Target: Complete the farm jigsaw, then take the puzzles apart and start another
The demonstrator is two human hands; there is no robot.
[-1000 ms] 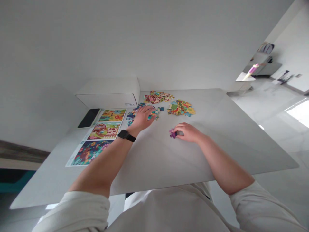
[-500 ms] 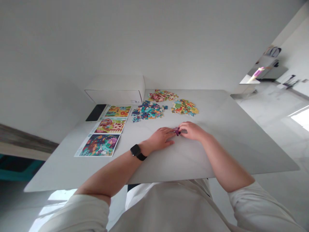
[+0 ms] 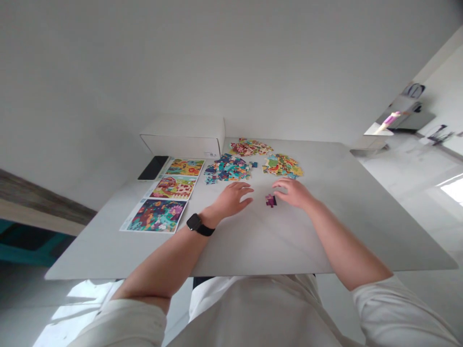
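Left hand (image 3: 230, 199) open, empty | right hand (image 3: 292, 193) open, empty | purple puzzle piece (image 3: 270, 200) flat on table (image 3: 307, 246), between hands, touching neither

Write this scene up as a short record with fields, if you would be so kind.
left hand: open, empty, near the teal pile
right hand: open, empty, nearest the purple puzzle piece
purple puzzle piece: flat on the table, between the hands, untouched
other piles: red pile, yellow-green pile
printed pictures: three, left of the piles
further off: white box, phone
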